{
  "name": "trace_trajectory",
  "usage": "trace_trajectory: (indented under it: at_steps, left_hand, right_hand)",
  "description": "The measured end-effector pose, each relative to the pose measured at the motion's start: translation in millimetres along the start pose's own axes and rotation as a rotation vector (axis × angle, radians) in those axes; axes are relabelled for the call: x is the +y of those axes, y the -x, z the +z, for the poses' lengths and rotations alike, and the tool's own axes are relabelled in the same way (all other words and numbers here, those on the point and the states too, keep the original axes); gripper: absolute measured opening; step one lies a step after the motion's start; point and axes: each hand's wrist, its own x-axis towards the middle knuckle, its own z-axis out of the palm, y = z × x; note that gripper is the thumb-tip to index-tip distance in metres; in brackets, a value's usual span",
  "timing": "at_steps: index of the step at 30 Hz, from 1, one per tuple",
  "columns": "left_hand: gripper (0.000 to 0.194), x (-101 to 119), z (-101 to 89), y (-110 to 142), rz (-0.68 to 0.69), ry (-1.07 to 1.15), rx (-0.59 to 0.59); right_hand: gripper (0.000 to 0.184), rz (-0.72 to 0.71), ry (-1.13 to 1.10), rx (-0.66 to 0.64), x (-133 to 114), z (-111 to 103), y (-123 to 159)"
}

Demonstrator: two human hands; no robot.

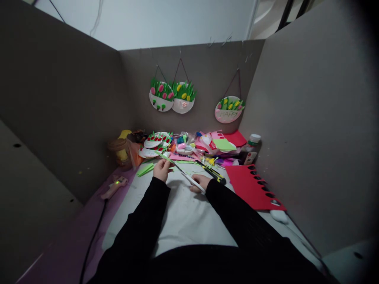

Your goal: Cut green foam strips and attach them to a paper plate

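Observation:
My left hand (162, 170) pinches a narrow strip of green paper (163, 157) over the white-covered table. In my right hand (200, 183) is a pair of scissors with white handles (193, 182), the blades pointing up and left at the green strip. The blades are thin and partly blurred, so I cannot tell how far apart they are. Cut green paper pieces (145, 169) lie just left of my left hand. A black-and-yellow tool (215, 174), which looks like a utility knife, rests beyond my right hand.
A pink glue gun (115, 187) with a black cord lies at left. Red card (251, 187) with round cutouts lies at right, near a white-capped bottle (254, 144). Decorated paper plates (154, 142) and craft scraps fill the back; plate baskets (183, 106) hang above. Grey panels enclose the table.

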Motion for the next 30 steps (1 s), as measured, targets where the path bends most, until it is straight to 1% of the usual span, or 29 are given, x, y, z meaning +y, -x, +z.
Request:
trace_trajectory:
  at_steps: [4, 8, 14, 21, 23, 26, 30]
  left_hand:
    - [0.034, 0.2, -0.7, 0.5, -0.003, -0.004, -0.033]
    - [0.035, -0.7, -0.4, 1.1, -0.021, -0.012, -0.047]
    - [0.034, 0.6, 0.1, 1.2, -0.042, -0.017, -0.046]
    - [0.032, 4.5, -1.2, 1.3, -0.060, -0.013, 0.016]
    - [0.032, 4.4, -1.9, 0.7, -0.056, -0.007, 0.018]
    - [0.032, 3.7, -2.1, 0.7, -0.053, 0.000, 0.002]
    - [0.032, 2.5, -1.1, 2.3, -0.056, -0.007, -0.053]
  right_hand:
    - [0.024, 0.009, -0.027, 0.005, 1.2, 0.9, 1.0]
    - [0.024, -0.012, -0.061, 0.006, 3.5, 2.7, 1.8]
    - [0.024, -0.004, -0.018, 0.035, 2.6, 3.6, 1.8]
    - [0.022, -0.018, 0.015, 0.046, 3.8, 3.8, 1.5]
    - [0.023, -0.019, 0.034, 0.044, 4.7, 3.3, 1.3]
    - [0.022, -0.010, 0.040, 0.031, 5.7, 1.7, 0.7]
    - [0.023, -0.028, -0.011, -0.014, 8.5, -0.4, -0.4]
